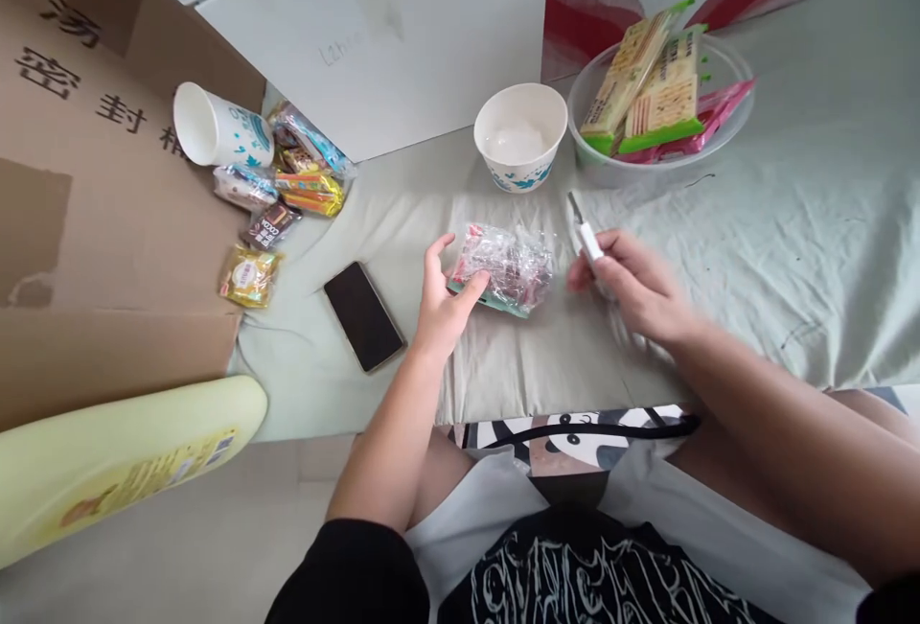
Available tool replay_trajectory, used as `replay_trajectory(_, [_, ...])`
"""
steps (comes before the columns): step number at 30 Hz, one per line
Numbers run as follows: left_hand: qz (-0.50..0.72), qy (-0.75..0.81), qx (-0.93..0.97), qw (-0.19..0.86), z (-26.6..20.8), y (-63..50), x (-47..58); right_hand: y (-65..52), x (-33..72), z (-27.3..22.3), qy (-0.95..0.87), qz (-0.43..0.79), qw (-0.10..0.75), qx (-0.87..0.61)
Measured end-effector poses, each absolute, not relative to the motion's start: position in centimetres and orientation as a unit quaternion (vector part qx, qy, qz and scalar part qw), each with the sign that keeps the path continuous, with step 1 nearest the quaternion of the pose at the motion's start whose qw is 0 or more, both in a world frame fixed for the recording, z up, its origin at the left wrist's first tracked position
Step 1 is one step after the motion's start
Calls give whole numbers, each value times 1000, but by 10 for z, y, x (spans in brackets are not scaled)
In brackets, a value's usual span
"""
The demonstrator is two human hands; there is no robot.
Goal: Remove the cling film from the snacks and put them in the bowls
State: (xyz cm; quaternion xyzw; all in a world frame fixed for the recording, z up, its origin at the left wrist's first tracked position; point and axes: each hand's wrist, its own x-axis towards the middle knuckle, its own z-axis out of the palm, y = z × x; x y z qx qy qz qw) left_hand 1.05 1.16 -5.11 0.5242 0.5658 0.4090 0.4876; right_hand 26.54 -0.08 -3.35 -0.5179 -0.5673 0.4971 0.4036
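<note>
A clear, crinkled plastic packet with red and green parts [507, 265] is held at its left end by the left hand [446, 312], over the worktop covered in pale green cloth [783, 250], nearer the wearer than the white paper bowl with blue print [521, 164]. The thumb is laid across its top, the index finger is extended beside its far left corner, and the other fingers are hidden. A slim white-handled tool with a narrow metal tip [588, 240] is gripped by the fingers of the right hand [639, 284], apart from the packet. The packet is judged light, its film slippery and loose; the contents, possibly fragile, cannot be identified. It is best pinched lightly at the left end, clear of the tip.
</note>
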Motion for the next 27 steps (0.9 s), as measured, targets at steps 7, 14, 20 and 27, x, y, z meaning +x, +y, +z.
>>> replay_trajectory(7, [372, 511, 686, 360, -46, 7, 19, -10, 234, -30, -466, 644, 444, -414])
replay_trajectory(14, [353, 541, 721, 252, -55, -4, 26, -9, 215, -33, -389, 656, 486, -426])
replay_trajectory(20, [346, 537, 735, 229, -60, -2, 28, -12, 212, -32, -413, 648, 461, -444])
replay_trajectory(27, [361, 532, 733, 224, -59, 1, 25, -11, 217, -39, -452, 622, 445, -459])
